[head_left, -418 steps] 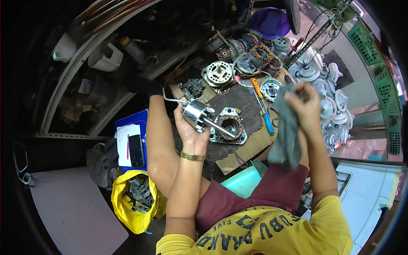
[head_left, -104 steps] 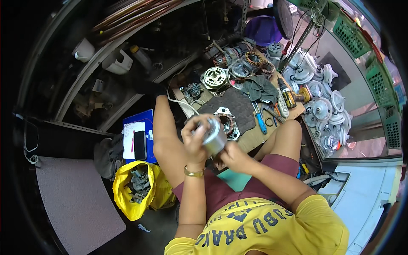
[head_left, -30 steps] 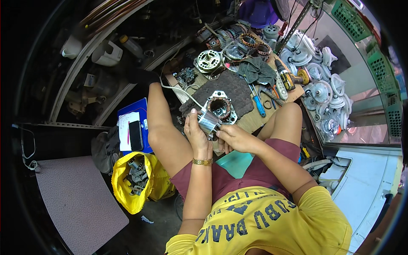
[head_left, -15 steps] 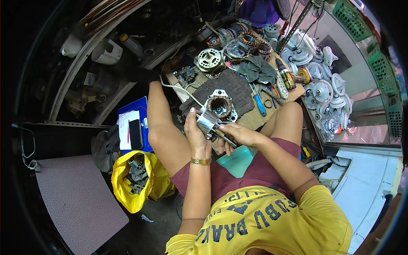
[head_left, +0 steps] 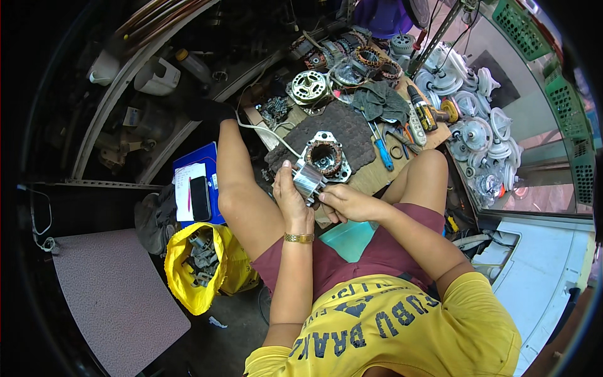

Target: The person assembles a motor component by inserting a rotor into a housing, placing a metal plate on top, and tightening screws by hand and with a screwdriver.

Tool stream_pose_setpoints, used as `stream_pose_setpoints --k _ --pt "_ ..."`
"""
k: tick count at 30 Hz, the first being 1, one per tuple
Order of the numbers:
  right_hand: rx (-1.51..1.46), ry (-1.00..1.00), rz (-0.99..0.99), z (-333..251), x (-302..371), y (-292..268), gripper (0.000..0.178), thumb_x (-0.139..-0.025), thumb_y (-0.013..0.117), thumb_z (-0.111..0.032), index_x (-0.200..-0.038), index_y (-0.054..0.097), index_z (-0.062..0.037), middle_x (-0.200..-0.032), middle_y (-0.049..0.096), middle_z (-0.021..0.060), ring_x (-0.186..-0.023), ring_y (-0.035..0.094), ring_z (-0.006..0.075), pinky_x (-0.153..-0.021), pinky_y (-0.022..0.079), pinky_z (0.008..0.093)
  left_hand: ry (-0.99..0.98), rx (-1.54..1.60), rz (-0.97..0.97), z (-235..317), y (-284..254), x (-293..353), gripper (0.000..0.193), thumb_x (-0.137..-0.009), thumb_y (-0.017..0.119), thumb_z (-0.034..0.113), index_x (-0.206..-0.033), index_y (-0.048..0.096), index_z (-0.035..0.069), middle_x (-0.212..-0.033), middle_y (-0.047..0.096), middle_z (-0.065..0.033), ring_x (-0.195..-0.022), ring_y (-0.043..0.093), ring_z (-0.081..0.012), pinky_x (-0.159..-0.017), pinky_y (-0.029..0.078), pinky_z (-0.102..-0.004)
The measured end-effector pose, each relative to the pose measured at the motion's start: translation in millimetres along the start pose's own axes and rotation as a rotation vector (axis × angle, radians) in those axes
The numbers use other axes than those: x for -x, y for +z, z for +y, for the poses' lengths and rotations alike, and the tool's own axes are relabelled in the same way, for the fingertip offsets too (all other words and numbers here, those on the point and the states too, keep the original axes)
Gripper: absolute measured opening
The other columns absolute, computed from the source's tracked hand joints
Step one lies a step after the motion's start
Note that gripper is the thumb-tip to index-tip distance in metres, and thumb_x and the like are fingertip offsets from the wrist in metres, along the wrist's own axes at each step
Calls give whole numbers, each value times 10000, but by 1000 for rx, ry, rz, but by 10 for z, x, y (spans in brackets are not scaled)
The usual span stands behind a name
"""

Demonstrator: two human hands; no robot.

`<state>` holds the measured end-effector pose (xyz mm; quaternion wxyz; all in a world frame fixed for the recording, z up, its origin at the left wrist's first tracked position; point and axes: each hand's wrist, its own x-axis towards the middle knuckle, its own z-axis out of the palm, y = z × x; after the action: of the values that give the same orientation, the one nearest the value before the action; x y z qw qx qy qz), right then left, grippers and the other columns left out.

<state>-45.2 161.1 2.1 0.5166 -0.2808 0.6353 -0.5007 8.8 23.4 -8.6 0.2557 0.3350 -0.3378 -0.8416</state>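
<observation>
Yellow bag (head_left: 182, 294) of metal parts on floor. Left hand (head_left: 291, 204), fingers curled round left side of metal rotor (head_left: 308, 180), held over the counter's (head_left: 372, 180) near edge. Wound stator (head_left: 325, 157) just beyond, on dark mat (head_left: 301, 133). Right hand (head_left: 349, 202), fingers pinching rotor's lower-right end. Blue-handled screwdriver (head_left: 383, 157), then drill (head_left: 421, 108), farther right.

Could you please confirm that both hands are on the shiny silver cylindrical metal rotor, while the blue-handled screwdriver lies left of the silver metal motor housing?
Not quite: the head view shows the screwdriver right of the motor housing. The left hand and right hand are indeed on the rotor.
</observation>
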Motion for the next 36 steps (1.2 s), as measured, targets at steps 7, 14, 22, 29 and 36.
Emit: stream_pose_setpoints --k 7,14,22,29,36 --pt "-191 -10 43 36 43 223 366 -1058 388 -274 -819 499 -20 -583 544 80 -457 552 227 -466 472 364 -192 117 -203 19 -97 -28 323 -954 596 395 -954 601 72 -899 679 -126 -785 684 -256 -705 585 -356" --pt "189 -128 211 284 -145 340 331 -1069 362 -324 -895 453 -57 -570 495 63 -426 513 194 -402 432 300 -2 -213 -236 -184 -470 -395 376 -947 563 440 -1040 592 78 -945 686 -162 -800 682 -316 -753 583 -398" --pt "86 -92 234 184 -98 362 369 -1067 373 -305 -858 513 -35 -578 535 59 -451 558 185 -410 475 302 24 -274 -298 -123 -363 -301 317 -965 538 392 -1015 578 81 -958 670 -158 -833 676 -313 -737 586 -392" --pt "158 -128 300 181 -111 279 396 -1067 373 -311 -859 529 -13 -587 564 83 -442 567 220 -429 505 338 114 -372 -306 -57 -169 -234 343 -955 553 412 -1011 574 74 -928 667 -135 -831 655 -295 -796 572 -375" --pt "-506 -77 56 195 15 309 338 -1071 355 -329 -915 455 -47 -595 553 77 -424 540 182 -420 488 313 -234 156 -418 -4 -93 -109 374 -979 498 460 -1023 566 95 -933 654 -135 -844 653 -288 -799 583 -390"
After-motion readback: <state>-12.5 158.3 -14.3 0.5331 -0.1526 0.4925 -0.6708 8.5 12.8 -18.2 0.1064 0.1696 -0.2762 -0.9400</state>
